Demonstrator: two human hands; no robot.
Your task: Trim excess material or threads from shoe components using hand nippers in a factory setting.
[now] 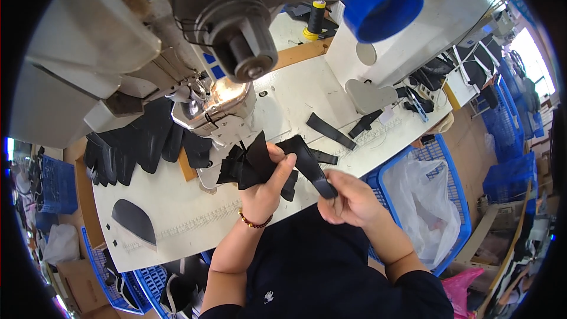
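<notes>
My left hand [266, 195], with a beaded bracelet at the wrist, is closed on a bunch of black fabric pieces [257, 156] in front of the sewing machine's head [218, 109]. To its right, my right hand [352, 198] pinches the lower end of a black strip [308, 165]. The strip's upper end reaches up beside my left fingers; whether they also grip it I cannot tell. Both hands are above the near part of the white worktable [183, 233]. Behind the strip, short black pieces lie on the table, partly hidden by my hands.
Dark cut pieces [133, 142] lie overlapped at left, and a rounded dark piece [134, 221] near the front edge. Loose black strips [331, 131] lie right of the machine. A blue basket [466, 212] with a plastic bag [422, 201] stands at right. A thread cone [316, 19] stands behind.
</notes>
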